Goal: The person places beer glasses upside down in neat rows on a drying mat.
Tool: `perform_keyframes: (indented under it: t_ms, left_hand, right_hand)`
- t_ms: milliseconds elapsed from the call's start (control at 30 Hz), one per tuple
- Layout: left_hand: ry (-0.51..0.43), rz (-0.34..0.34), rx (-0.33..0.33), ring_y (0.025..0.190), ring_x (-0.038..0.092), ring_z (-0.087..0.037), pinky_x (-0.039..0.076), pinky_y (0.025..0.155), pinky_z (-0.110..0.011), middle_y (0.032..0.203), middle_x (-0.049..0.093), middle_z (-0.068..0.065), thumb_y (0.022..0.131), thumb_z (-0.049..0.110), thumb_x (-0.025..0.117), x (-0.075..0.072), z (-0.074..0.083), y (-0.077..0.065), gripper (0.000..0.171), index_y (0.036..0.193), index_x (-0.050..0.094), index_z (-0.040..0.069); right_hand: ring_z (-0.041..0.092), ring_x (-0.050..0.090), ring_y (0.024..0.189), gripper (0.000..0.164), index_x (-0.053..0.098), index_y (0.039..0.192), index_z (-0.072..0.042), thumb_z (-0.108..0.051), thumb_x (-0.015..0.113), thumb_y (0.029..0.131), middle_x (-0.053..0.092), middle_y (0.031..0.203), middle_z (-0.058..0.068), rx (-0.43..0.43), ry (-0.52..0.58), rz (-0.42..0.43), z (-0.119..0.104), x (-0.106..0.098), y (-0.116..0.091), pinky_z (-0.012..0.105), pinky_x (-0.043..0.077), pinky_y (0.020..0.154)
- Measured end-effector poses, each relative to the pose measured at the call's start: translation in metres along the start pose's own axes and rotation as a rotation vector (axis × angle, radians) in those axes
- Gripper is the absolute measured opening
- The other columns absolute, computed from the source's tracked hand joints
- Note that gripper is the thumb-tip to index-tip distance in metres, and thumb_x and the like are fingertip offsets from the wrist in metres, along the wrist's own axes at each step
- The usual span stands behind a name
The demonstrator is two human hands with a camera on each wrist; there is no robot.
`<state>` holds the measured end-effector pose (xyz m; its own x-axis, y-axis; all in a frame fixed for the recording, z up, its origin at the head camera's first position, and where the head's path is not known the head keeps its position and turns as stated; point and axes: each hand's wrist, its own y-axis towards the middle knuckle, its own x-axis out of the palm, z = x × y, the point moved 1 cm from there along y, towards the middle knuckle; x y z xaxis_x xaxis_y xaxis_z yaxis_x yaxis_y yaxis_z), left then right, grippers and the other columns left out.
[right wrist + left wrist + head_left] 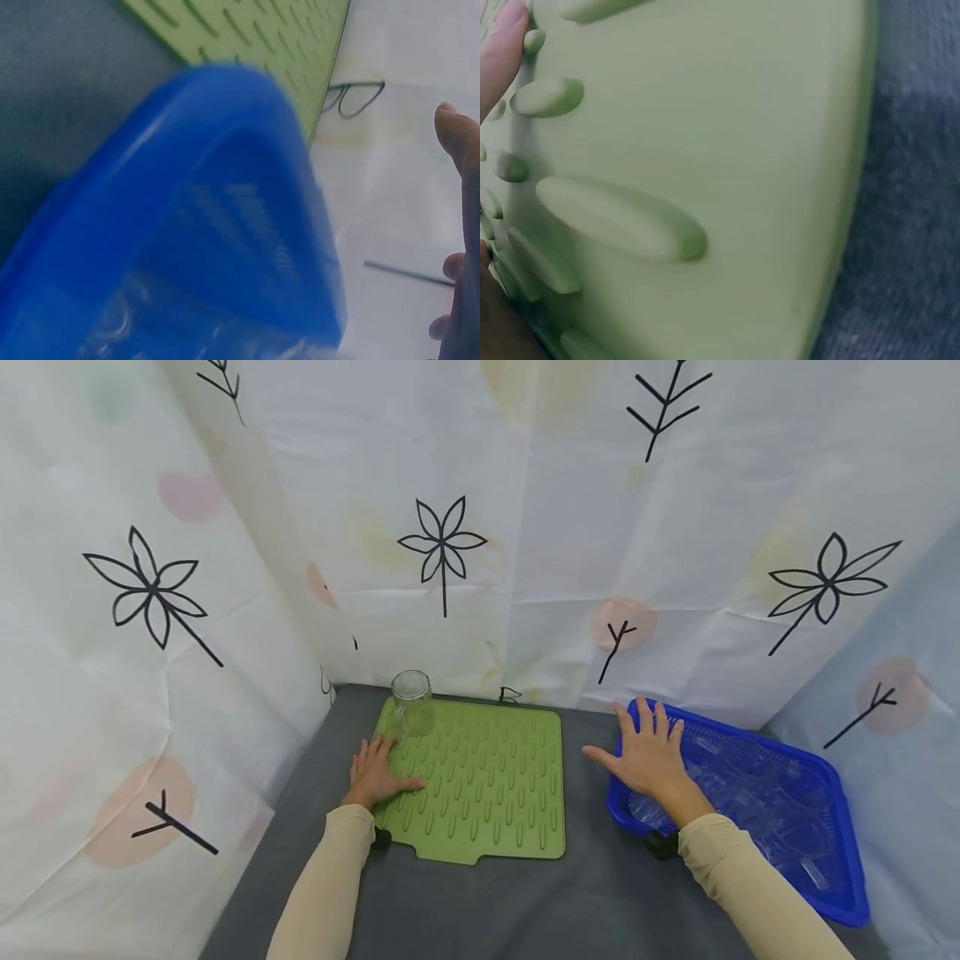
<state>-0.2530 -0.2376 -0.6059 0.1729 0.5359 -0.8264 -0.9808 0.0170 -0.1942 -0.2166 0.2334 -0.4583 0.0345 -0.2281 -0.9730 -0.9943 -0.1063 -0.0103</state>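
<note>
My left hand (377, 775) rests on the left edge of a green ridged drying mat (487, 785), its fingers spread. Just beyond those fingertips a clear glass mug (413, 706) stands on the mat's far left corner, handle toward me. In the left wrist view the thumb (499, 56) shows against the raised ridges of the mat. My right hand (651, 758) is spread wide over the near left end of a blue plastic basket (851, 860), holding nothing. Several clear glass pieces (780, 810) lie inside the basket. The right wrist view shows the fingers beside the basket's rim (225, 82).
A dark grey cloth (555, 910) covers the table under mat and basket. White patterned curtains (480, 635) hang close behind and along both sides. A strip of grey cloth separates the mat from the basket.
</note>
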Motion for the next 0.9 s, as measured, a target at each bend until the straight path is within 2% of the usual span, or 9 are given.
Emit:
perform_keyframes:
  t_ms: [400, 633, 900]
  left_hand:
    - [-0.016, 0.019, -0.004, 0.159, -0.004, -0.046, 0.004, 0.125, -0.068, 0.173, 0.005, -0.018, 0.068, 0.068, 0.085, -0.001, 0.001, -0.004, 0.127, 0.164, 0.023, 0.012]
    - [-0.032, 0.019, -0.001, 0.159, -0.006, -0.045, 0.002, 0.125, -0.068, 0.173, 0.004, -0.016, 0.067, 0.067, 0.086, -0.001, 0.002, -0.002, 0.127, 0.164, 0.023, 0.014]
    - [-0.041, 0.018, -0.003, 0.159, -0.007, -0.045, 0.002, 0.125, -0.068, 0.173, 0.003, -0.016, 0.066, 0.069, 0.085, 0.002, -0.002, 0.000, 0.128, 0.164, 0.022, 0.017]
  right_hand:
    - [0.064, 0.007, 0.149, 0.103, 0.024, 0.162, -0.006, -0.074, 0.055, 0.091, 0.009, 0.165, 0.034, 0.004, -0.065, 0.035, 0.034, -0.008, -0.013, 0.085, 0.004, 0.111]
    - [0.064, 0.010, 0.147, 0.101, 0.024, 0.161, -0.006, -0.072, 0.057, 0.092, 0.008, 0.164, 0.035, -0.012, -0.057, 0.040, 0.055, -0.017, -0.024, 0.084, 0.008, 0.110]
    - [0.066, 0.009, 0.144, 0.104, 0.021, 0.161, -0.003, -0.073, 0.056, 0.091, 0.008, 0.162, 0.039, 0.012, -0.050, 0.034, 0.078, -0.024, -0.034, 0.085, 0.007, 0.109]
